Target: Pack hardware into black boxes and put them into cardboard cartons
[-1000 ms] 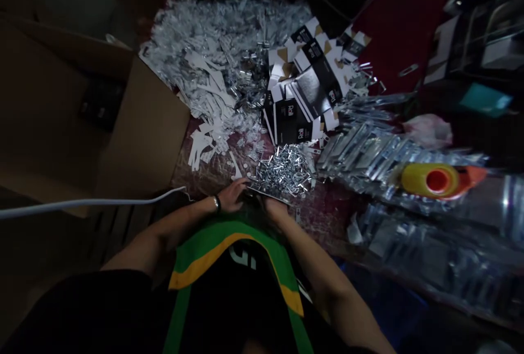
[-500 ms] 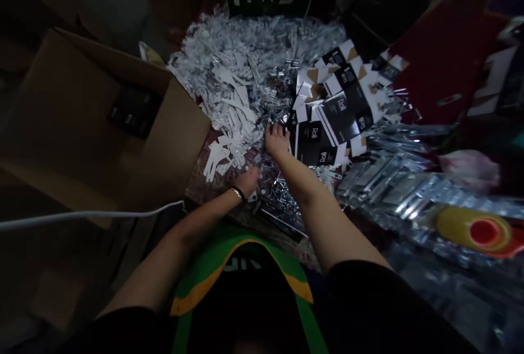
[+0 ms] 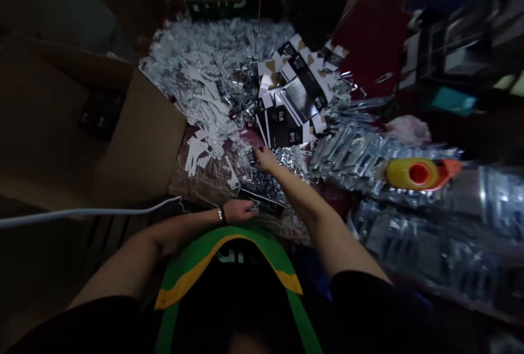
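Observation:
My left hand is low in front of me, at the near edge of a dark open box. Its fingers are pressed together, with a small shiny bit at the tips that is too blurred to name. Beyond it, my right hand curls its fingers downward beside a heap of small metal pieces; what they hold, if anything, is hidden. Just past that hand lie flat black-and-white cartons marked "Roll". White flat strips are scattered to the left of it.
A large cardboard box stands open on the left, a white cable in front. Clear plastic packets are piled at the back. Rows of shiny packets and a yellow-and-orange tape dispenser lie on the right.
My view has swung to the right. My left hand has come back toward my body, to the dark box's near edge. My right hand has drawn back from the plastic pile and the cartons.

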{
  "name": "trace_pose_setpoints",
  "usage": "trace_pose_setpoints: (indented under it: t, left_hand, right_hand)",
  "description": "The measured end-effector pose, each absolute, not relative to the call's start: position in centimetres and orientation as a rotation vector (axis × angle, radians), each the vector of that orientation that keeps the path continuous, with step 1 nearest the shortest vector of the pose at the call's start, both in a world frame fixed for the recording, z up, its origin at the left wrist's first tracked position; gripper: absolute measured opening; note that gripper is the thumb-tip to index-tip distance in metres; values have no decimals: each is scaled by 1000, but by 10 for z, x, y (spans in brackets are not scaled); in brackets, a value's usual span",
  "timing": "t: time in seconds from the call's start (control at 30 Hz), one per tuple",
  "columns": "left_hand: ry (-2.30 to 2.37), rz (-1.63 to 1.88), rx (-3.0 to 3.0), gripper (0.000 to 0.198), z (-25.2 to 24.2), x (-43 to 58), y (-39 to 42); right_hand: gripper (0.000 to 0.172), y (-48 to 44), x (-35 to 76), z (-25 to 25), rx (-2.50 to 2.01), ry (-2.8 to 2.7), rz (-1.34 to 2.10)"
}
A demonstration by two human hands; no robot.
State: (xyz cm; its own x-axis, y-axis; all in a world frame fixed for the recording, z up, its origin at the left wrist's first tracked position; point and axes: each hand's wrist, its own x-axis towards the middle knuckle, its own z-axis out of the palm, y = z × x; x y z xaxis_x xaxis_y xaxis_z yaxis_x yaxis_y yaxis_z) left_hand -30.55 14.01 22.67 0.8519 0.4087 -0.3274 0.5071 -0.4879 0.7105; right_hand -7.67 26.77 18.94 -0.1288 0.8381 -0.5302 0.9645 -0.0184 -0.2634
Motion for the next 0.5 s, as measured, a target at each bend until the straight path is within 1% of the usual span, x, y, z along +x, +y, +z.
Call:
trace_pose_setpoints:
  t: [0.07, 0.17, 0.23, 0.3, 0.4, 0.5]
  left_hand:
    - [621, -139, 2306, 28, 226, -279, 142]
    - [751, -255, 2435, 33, 230, -254, 139]
    - [811, -310, 2482, 36, 234, -252, 132]
    - [816, -268, 2531, 37, 237, -261, 124]
    - [797, -121, 2588, 40, 232, -277, 119]
    - [816, -164, 2528, 37, 216, -277, 125]
  right_hand:
    - [78, 257, -81, 193, 1945, 2041, -810]
    - [66, 252, -88, 196, 2019, 2008, -832]
    - [62, 254, -88, 199, 2012, 2034, -876]
    - [59, 255, -79, 202, 2058, 2050, -916]
    - [52, 248, -51, 210, 2326, 2073, -1079]
    - [40, 216, -13, 225, 2583, 2032, -1150]
